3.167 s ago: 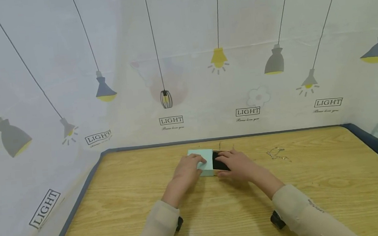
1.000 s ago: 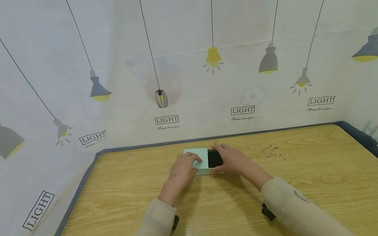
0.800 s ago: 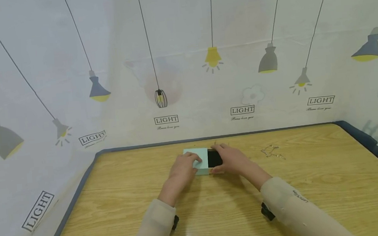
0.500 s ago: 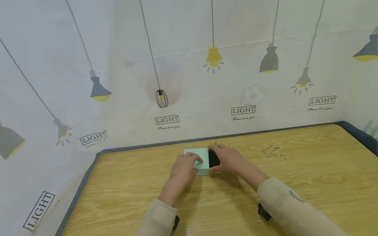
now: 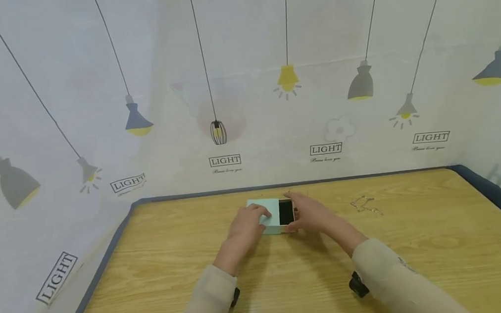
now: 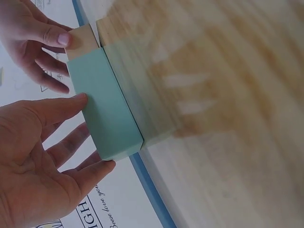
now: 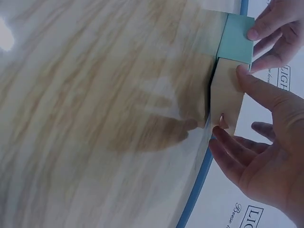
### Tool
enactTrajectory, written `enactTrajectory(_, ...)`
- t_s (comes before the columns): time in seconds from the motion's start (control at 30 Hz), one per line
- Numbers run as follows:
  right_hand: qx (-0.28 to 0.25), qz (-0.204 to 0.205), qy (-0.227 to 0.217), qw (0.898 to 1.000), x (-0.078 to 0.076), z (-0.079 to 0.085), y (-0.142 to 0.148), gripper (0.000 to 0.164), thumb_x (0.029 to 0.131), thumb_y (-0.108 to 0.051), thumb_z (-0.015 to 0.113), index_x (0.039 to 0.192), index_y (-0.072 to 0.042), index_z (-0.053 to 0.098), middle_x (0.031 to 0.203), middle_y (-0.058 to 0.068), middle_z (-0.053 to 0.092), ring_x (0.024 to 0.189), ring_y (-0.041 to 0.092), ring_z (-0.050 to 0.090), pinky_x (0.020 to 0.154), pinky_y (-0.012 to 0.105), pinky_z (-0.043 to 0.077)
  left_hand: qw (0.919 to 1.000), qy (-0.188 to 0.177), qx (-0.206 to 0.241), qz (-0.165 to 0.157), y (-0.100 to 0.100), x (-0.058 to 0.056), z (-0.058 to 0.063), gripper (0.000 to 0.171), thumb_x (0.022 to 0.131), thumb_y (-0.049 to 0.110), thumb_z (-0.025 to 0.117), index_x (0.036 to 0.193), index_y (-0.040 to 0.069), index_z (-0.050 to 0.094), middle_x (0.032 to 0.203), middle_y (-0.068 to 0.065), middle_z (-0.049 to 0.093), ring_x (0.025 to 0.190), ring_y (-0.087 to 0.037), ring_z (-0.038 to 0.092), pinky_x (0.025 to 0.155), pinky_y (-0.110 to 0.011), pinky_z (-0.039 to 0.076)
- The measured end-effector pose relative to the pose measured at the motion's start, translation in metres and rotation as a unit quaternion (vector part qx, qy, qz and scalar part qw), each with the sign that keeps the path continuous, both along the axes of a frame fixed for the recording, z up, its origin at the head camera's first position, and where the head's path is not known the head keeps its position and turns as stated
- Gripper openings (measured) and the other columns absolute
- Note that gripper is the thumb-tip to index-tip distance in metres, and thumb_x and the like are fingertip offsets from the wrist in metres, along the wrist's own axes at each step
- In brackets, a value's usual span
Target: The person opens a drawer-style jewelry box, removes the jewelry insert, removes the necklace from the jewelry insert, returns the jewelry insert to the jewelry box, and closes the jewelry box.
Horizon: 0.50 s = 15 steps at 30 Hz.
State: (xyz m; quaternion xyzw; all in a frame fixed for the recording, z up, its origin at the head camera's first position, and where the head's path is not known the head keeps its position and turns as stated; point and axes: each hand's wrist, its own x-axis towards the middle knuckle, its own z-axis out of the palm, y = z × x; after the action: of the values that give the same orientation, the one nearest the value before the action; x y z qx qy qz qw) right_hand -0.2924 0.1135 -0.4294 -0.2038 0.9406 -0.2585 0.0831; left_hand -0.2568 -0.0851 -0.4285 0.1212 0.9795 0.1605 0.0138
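A small mint-green box sleeve stands on the table, with its drawer partly out on the right. Black lining shows in the drawer, whose sides are tan in the right wrist view. My left hand grips the sleeve from the left, thumb on the near side and other fingertips at the left end in the left wrist view. With thumb and fingers around its outer end, my right hand holds the drawer. A small cut-out shows in the drawer's end near a fingertip. Black lining hides whatever lies beneath it.
A thin silvery chain lies loosely on the wooden table, right of the right hand. A dark blue edge runs along the back, before a white cloth printed with lamps. Dark devices sit under the sleeved wrists.
The drawer has slid left into the sleeve, showing less black lining than before. My right hand moved along with it, its fingers now around the end. The left hand stays on the sleeve.
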Motion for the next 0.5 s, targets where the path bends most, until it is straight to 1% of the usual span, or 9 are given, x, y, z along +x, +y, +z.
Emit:
enactTrajectory(0.1,-0.017,-0.009,-0.022,1.000,0.001,0.001,0.005,0.096,0.081,-0.031,0.084,0.155,-0.001,0.029,0.146,0.022,0.051,0.126,0.036,0.057,0.106,0.052,0.049,1.0000,-0.001,0.002,0.001,0.000,0.000,0.000,0.031,0.093,0.011,0.070,0.122,0.021,0.068,0.143,-0.003,0.056,0.135,-0.032,0.050,0.108,-0.044,0.050)
enactTrajectory(0.2,-0.018,-0.013,-0.035,0.999,0.002,0.002,0.009,0.089,0.081,-0.028,0.083,0.149,0.005,0.036,0.131,0.022,0.063,0.119,0.035,0.062,0.103,0.049,0.052,1.0000,-0.006,0.004,0.004,0.000,0.000,0.000,0.032,0.093,0.011,0.069,0.123,0.021,0.067,0.143,-0.002,0.056,0.135,-0.031,0.049,0.108,-0.044,0.050)
enactTrajectory(0.27,-0.012,-0.011,-0.035,0.999,0.002,0.002,0.010,0.083,0.082,-0.028,0.083,0.144,0.008,0.042,0.124,0.020,0.067,0.116,0.034,0.064,0.101,0.048,0.053,1.0000,-0.006,0.004,0.004,0.000,-0.001,-0.001,0.032,0.093,0.010,0.070,0.123,0.020,0.067,0.143,-0.002,0.056,0.135,-0.031,0.049,0.108,-0.043,0.050)
enactTrajectory(0.37,-0.010,-0.006,-0.033,0.999,0.003,0.001,0.012,0.073,0.083,-0.026,0.082,0.138,0.010,0.049,0.120,0.021,0.069,0.113,0.034,0.066,0.099,0.047,0.055,1.0000,-0.006,0.004,0.006,0.000,-0.002,-0.001,0.032,0.093,0.010,0.070,0.123,0.021,0.067,0.143,-0.002,0.056,0.136,-0.031,0.049,0.107,-0.043,0.051)
enactTrajectory(0.5,-0.017,-0.004,-0.037,0.999,0.003,0.000,0.012,0.069,0.084,-0.025,0.080,0.136,0.010,0.052,0.121,0.022,0.070,0.113,0.033,0.067,0.098,0.046,0.056,0.9999,-0.007,0.003,0.008,0.001,-0.003,-0.002,0.032,0.093,0.011,0.070,0.123,0.022,0.067,0.144,-0.001,0.056,0.136,-0.031,0.049,0.107,-0.043,0.051)
